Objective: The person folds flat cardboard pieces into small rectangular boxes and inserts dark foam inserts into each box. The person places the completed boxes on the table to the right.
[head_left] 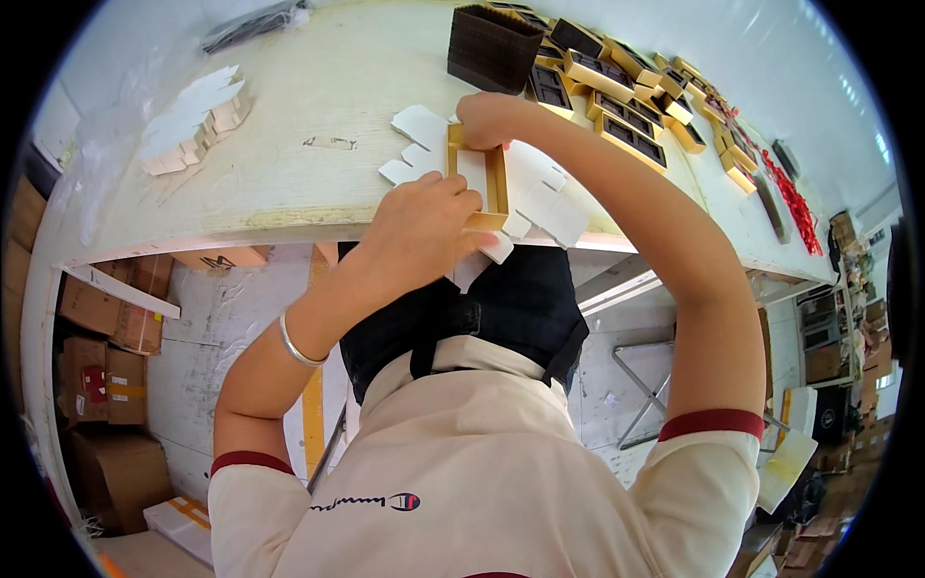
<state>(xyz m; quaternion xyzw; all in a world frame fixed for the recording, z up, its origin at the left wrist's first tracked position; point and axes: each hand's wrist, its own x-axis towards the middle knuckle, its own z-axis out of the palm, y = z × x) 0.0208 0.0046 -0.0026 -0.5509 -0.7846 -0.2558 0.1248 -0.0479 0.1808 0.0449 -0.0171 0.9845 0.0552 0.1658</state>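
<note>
Brown cardboard cartons (92, 376) are seen stacked on the floor at far left, below the edge of a pale desk (318, 106) on which a pile of flat white card blanks (198, 120) is laid out. Near the desk's front edge, a gold-rimmed box tray (479, 178) is held over an unfolded white card sleeve (540, 197), with a white insert seen inside its frame. The left hand (424, 226), a silver bangle (297, 347) worn at its wrist, is clamped on the tray's near end, fingers curled tight around the gold corner and a white flap; the right hand (487, 118) is pressed down on the far end, fingers closed over the rim. The tray's long axis is set running away from the person, near end toward the desk's edge, far end pointing at a dark ribbed box stack (491, 46). For the fitting to be done well, it is judged that the tray should be kept square to the sleeve's creases and both ends pressed evenly, so that the flaps are folded flush rather than skewed. Further right, rows of finished gold trays with dark inserts (617, 96) are lined up, and a strip of red pieces (795, 207) is laid along the desk's far right side.
</note>
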